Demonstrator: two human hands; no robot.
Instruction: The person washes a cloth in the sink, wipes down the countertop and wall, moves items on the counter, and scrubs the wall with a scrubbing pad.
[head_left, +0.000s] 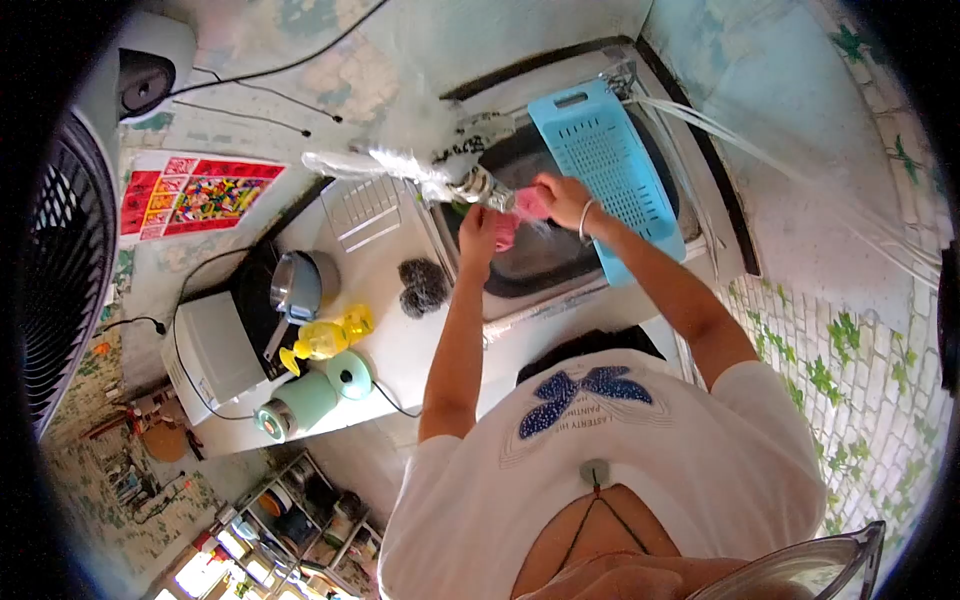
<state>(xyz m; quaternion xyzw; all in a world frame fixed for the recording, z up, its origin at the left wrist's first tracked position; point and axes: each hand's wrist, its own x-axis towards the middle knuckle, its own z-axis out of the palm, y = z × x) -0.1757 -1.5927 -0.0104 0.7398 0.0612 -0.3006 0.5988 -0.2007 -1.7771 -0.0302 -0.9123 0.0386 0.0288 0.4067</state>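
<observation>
Head view: above the sink, a pink cloth is held by the left hand and the right hand, with fingers closed around it. Probably it is soft, light and, if wet, slippery; bunched parts should be gripped firmly.

The white short-sleeved T-shirt has a blue butterfly print, worn with a corded round pendant and pale bracelet.
</observation>
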